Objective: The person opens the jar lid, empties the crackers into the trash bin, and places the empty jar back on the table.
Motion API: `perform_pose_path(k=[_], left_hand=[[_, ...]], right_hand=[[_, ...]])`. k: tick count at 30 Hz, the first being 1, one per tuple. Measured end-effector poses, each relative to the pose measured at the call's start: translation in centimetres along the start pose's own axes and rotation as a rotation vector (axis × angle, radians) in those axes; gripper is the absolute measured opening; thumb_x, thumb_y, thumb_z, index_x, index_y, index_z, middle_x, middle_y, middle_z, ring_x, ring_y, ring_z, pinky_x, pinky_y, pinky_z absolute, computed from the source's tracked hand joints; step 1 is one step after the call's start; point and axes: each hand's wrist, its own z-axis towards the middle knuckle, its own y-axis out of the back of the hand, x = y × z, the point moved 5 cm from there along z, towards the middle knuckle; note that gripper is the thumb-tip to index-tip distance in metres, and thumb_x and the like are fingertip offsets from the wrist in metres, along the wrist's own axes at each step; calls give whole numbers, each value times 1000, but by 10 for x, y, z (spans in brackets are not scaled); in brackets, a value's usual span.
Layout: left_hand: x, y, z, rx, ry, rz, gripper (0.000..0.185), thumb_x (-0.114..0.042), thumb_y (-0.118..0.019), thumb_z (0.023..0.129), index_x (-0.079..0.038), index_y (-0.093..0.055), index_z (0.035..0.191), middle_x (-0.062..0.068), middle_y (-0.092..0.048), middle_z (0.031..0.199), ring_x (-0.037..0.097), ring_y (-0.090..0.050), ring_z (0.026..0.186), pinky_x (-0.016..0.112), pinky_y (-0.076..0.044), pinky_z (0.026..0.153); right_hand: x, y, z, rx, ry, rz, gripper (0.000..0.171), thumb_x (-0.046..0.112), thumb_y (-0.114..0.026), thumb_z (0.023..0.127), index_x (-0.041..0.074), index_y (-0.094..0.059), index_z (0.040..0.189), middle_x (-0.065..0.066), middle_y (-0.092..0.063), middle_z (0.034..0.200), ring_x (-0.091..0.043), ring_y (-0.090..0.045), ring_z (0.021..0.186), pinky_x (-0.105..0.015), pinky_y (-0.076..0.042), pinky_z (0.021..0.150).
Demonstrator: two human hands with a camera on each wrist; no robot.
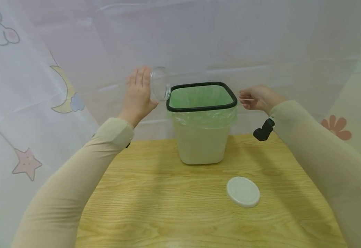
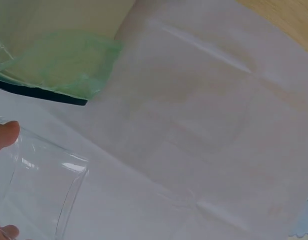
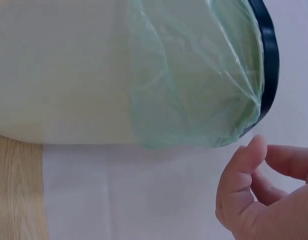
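Observation:
A clear jar (image 1: pixel 159 84) is gripped on its side by my left hand (image 1: pixel 139 91), with its mouth facing the bin's left rim; no contents show through its wall. In the left wrist view, fingertips (image 2: pixel 6 132) press the jar's side (image 2: pixel 44 175). A pale bin (image 1: pixel 202 144) stands upright on the table, lined with a green bag (image 1: pixel 199 96) under a black rim (image 1: pixel 203 109). Just beyond the rim's right side, my right hand (image 1: pixel 259 98) has curled fingers around a thin white stick (image 1: pixel 247 99); the right wrist view hides the stick.
A round white lid (image 1: pixel 243 192) lies flat on the wooden table (image 1: pixel 155 206), in front and to the right of the bin. Behind rises a creased pale cloth (image 1: pixel 180 41) with printed moon, star and flower shapes.

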Motion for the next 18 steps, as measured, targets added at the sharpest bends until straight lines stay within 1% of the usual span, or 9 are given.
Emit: perform_pose_path(k=[2, 5, 11, 14, 18], left_hand=[[2, 1, -4, -26, 14, -14, 94, -21, -81, 74, 12, -27, 143, 31, -34, 145, 50, -29, 134, 57, -23, 111], [4, 2, -9, -39, 36, -34, 95, -21, -81, 73, 12, -27, 143, 31, -34, 145, 49, -29, 135, 55, -23, 112], [4, 6, -19, -47, 55, -57, 99, -21, -84, 72, 12, -24, 144, 32, -34, 145, 48, -28, 136, 55, -22, 113], [5, 7, -23, -39, 63, -68, 102, -20, -86, 70, 13, -23, 144, 32, -33, 145, 48, -27, 137, 53, -20, 114], [8, 6, -28, -40, 79, -88, 102, -21, -85, 71, 14, -23, 144, 32, -32, 146, 46, -27, 138, 48, -16, 116]], right_hand=[[-1, 0, -1, 8, 1, -4, 6, 11, -46, 101, 10, -52, 102, -2, -55, 81, -14, -54, 66, -23, -47, 56], [-3, 1, -2, 19, 3, -20, 6, 12, -45, 102, 11, -51, 104, -1, -54, 81, -13, -54, 67, -23, -47, 56], [-5, 5, -4, 29, 19, -53, 7, 13, -45, 102, 11, -51, 103, -1, -53, 86, -12, -54, 67, -22, -49, 57], [-5, 7, -3, 36, 34, -73, 7, 13, -45, 102, 12, -52, 101, 0, -53, 86, -12, -55, 68, -22, -49, 59], [-6, 12, -1, 31, 46, -93, 11, 15, -45, 102, 14, -55, 97, 0, -51, 90, -12, -55, 70, -23, -50, 60]])
